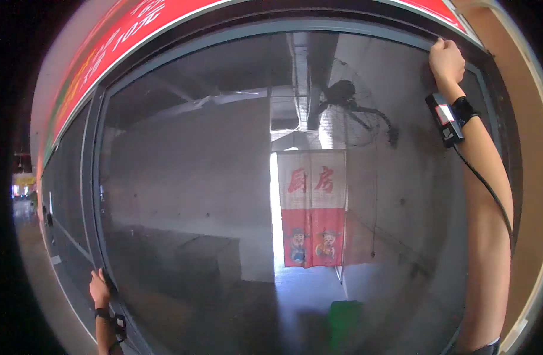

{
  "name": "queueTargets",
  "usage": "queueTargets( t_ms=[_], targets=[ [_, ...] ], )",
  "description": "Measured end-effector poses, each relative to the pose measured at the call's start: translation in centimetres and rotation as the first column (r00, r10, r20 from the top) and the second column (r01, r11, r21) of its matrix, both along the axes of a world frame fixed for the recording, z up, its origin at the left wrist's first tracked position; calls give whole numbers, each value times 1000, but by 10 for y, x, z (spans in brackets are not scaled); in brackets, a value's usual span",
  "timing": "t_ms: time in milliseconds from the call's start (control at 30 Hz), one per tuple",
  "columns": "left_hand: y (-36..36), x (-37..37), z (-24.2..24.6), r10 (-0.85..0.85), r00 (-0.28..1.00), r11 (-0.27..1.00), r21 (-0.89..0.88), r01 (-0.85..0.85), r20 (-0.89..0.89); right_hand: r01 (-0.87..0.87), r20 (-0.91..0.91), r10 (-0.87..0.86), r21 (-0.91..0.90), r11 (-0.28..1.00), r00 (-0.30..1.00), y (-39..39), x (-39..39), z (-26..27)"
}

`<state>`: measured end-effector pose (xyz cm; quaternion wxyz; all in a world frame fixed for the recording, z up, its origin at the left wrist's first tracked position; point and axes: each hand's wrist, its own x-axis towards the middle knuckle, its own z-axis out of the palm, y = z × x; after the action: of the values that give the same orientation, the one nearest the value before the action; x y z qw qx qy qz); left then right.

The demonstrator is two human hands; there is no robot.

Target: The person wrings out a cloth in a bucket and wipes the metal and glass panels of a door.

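Observation:
A large screened window or door panel (187, 177) in a grey metal frame (98, 177) stands before me. At the upper right, my right hand (448, 61) is raised against the top of the frame near its corner, fingers curled; whether it grips anything is unclear. A black device (444, 120) with a cable is strapped at that wrist. Low on the left, my left hand (99, 287) touches the frame's left upright, its fingers partly hidden at the edge. A dark strap and a small device sit on that wrist too.
Behind the panel hang a red and white door curtain (312, 222) and a dark caged fan (342, 93); a green bin-like object (344, 321) stands below. A red sign with writing (120, 40) runs above the frame. A tan wall edge (535, 177) borders the right, a walkway the far left.

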<state>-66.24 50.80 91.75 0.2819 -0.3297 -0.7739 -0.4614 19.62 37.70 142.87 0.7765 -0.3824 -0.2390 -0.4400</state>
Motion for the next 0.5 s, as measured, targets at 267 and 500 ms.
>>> queueTargets(
  t_ms=[267, 500],
  targets=[
    [-4, 3, -10, 75, 990, 958, 284, -38, -123, 3, 188, -5, 11, 1000, 982, 27, -111, -2],
    [1, 35, 5, -79, 989, 978, 181, 101, -124, -8, 461, -6, 28, 1000, 887, 75, -301, -18]
  ],
)
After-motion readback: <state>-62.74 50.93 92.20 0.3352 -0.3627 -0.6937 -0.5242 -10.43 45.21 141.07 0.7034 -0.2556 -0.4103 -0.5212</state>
